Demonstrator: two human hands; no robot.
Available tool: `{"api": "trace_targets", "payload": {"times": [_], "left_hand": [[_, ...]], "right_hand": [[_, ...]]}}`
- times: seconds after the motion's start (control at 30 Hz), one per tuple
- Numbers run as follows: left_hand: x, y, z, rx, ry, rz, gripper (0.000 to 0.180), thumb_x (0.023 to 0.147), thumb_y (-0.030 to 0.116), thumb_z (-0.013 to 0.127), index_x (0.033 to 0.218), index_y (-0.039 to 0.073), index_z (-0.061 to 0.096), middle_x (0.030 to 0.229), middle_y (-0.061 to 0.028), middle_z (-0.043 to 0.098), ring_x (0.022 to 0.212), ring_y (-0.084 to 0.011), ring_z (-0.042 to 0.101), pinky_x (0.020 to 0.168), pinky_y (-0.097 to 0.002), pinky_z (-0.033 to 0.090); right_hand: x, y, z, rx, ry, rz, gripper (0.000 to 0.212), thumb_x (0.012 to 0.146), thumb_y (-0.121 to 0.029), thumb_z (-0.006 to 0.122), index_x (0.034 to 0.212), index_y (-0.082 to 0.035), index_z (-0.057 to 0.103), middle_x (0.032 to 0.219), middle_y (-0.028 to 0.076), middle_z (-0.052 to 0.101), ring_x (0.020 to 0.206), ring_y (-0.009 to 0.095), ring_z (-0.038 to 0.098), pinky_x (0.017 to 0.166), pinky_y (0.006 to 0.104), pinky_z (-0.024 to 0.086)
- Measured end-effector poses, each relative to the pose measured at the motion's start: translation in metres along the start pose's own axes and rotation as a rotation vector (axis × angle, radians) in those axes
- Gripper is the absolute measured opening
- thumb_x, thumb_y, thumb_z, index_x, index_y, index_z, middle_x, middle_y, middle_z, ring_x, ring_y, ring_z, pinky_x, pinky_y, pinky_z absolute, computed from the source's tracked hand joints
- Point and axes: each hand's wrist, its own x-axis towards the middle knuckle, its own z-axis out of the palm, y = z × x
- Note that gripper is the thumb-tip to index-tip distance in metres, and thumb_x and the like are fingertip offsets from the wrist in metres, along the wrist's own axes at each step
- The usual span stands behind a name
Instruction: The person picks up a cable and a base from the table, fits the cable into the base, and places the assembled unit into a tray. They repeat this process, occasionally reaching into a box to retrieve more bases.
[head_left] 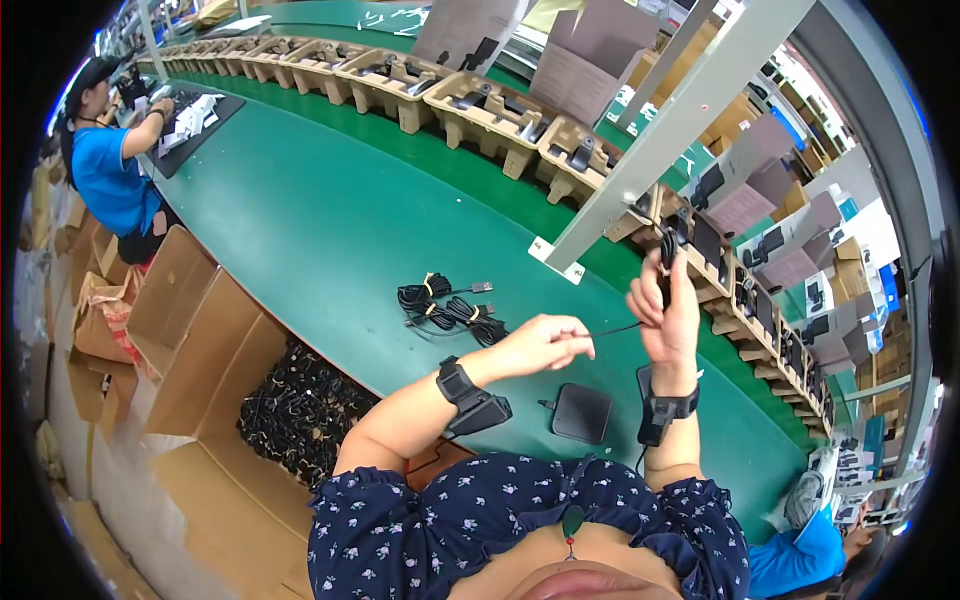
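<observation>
My right hand (668, 312) is raised above the green bench and grips a black cable (668, 245) that loops up past the fingers. My left hand (545, 342) pinches the same cable's thin free end (612, 330), pulled out sideways toward the right hand. Both wrists carry black bands. Below the hands a flat black square pad (582, 412) lies on the bench with a short lead at its left side. Two or three bundled black cables (445, 305) with plugs lie to the left of my hands.
Cardboard trays (480, 105) holding black parts run along the far edge of the bench (300, 220). A grey metal post (660, 140) slants up behind my hands. An open carton of black cables (300, 410) stands at my left. A person in blue (105, 165) works far left, another at lower right.
</observation>
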Motion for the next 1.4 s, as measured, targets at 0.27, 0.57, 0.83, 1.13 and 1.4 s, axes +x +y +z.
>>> {"api": "trace_targets", "payload": {"times": [0.27,0.57,0.83,1.13,1.4], "left_hand": [[-0.001,-0.002,-0.009,-0.226,0.108,0.056,0.019,0.097,0.02,0.05,0.097,0.004,0.061,0.064,0.003,0.051,0.055,-0.0033,0.045,0.051,-0.0183,0.035],[0.002,-0.013,-0.018,-0.036,0.309,0.049,0.021,0.094,0.011,0.053,0.114,0.003,0.052,0.076,-0.002,0.056,0.059,-0.006,0.05,0.055,-0.0191,0.043],[-0.001,-0.014,-0.013,0.18,0.276,0.062,0.018,0.093,0.009,0.053,0.109,0.002,0.054,0.078,-0.0013,0.057,0.062,-0.0054,0.05,0.057,-0.0194,0.043],[-0.004,-0.023,-0.02,0.317,0.307,0.077,0.017,0.091,0.006,0.055,0.107,0.002,0.057,0.079,-0.0026,0.058,0.062,-0.007,0.052,0.057,-0.0209,0.044],[0.001,-0.026,-0.014,0.458,0.303,0.113,0.019,0.089,0.012,0.06,0.106,0.002,0.059,0.083,-0.0038,0.061,0.067,-0.0083,0.055,0.062,-0.0244,0.047]], "right_hand": [[-0.041,0.037,-0.014,-1.221,-0.354,-0.369,0.024,0.085,-0.01,0.062,0.105,-0.002,0.053,0.104,0.017,0.061,0.09,0.025,0.062,0.078,0.0317,0.049],[-0.011,0.0,-0.05,-1.293,0.231,-0.176,0.039,0.093,-0.023,0.054,0.13,-0.014,0.049,0.075,0.012,0.064,0.061,0.019,0.061,0.056,0.0336,0.047],[0.084,-0.043,-0.135,-1.467,0.559,-0.275,0.036,0.093,-0.033,0.05,0.108,-0.002,0.062,0.078,0.015,0.066,0.073,0.024,0.064,0.07,0.0335,0.048],[0.164,-0.041,-0.176,-1.978,0.456,0.211,0.044,0.089,-0.04,0.047,0.104,-0.003,0.065,0.103,0.023,0.064,0.101,0.038,0.06,0.087,0.0457,0.047],[0.177,-0.019,-0.236,-2.218,0.514,0.077,0.031,0.09,-0.021,0.041,0.094,-0.002,0.064,0.092,0.022,0.067,0.087,0.037,0.066,0.073,0.048,0.053]]}}
